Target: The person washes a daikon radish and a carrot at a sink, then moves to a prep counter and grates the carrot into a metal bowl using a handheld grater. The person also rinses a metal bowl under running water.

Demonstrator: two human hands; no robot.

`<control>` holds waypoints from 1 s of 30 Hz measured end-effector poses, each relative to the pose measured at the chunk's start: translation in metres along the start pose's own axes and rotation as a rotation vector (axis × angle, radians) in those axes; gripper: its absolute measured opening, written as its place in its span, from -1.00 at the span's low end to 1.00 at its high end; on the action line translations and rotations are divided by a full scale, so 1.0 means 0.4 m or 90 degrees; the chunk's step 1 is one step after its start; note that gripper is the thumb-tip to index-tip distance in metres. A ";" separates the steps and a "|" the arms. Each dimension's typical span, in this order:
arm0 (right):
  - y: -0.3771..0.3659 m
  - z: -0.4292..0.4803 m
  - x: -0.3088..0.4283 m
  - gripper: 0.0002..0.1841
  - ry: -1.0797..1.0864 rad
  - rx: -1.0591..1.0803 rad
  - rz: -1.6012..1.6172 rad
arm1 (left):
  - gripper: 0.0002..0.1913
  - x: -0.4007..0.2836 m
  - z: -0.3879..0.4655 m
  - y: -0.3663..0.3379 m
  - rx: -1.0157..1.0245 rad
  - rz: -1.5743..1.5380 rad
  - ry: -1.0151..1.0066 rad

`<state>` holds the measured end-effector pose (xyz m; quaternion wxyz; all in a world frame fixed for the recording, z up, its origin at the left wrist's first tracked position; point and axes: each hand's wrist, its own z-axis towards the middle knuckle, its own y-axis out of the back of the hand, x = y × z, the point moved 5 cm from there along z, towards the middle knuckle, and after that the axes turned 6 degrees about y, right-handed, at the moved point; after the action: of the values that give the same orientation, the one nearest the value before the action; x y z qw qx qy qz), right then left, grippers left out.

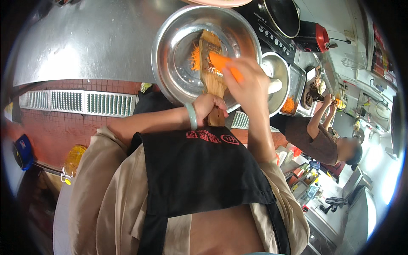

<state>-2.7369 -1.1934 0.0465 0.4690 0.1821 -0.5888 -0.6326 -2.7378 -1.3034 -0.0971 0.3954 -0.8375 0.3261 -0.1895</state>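
Observation:
My left hand (208,108) grips the wooden handle of a grater (214,84), which slants into a wide stainless steel basin (165,63). In my right hand (247,81) is a peeled carrot (221,60), its far end pressed on the grater's metal teeth. The right hand is slightly blurred. Orange carrot shreds (195,59) lie in the basin along the grater's left side, and some cling near its top end. The part of the basin under the board is hidden.
Right of the basin stand a smaller steel bowl (285,73) with a white peeled root across it and a metal tray (296,86) holding carrot shreds (288,105). Beyond are an induction cooker (274,36) with a pan (282,16), and a co-worker (318,137). Steel worktop (95,41) extends left.

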 end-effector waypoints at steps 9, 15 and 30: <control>-0.159 0.092 -0.114 -0.86 -0.007 -0.001 -0.106 | -0.90 0.004 0.006 -0.005 0.026 0.029 -0.012; -0.015 0.001 -0.049 -0.85 0.025 0.012 0.006 | -0.88 -0.006 0.005 -0.004 -0.011 0.028 -0.016; 0.011 -0.011 -0.057 -0.85 -0.029 0.024 0.022 | -0.87 -0.024 0.000 -0.004 0.005 0.011 -0.028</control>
<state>-2.7208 -1.1770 0.0421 0.4628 0.1666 -0.6141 -0.6171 -2.7442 -1.2960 -0.0964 0.4071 -0.8370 0.3243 -0.1690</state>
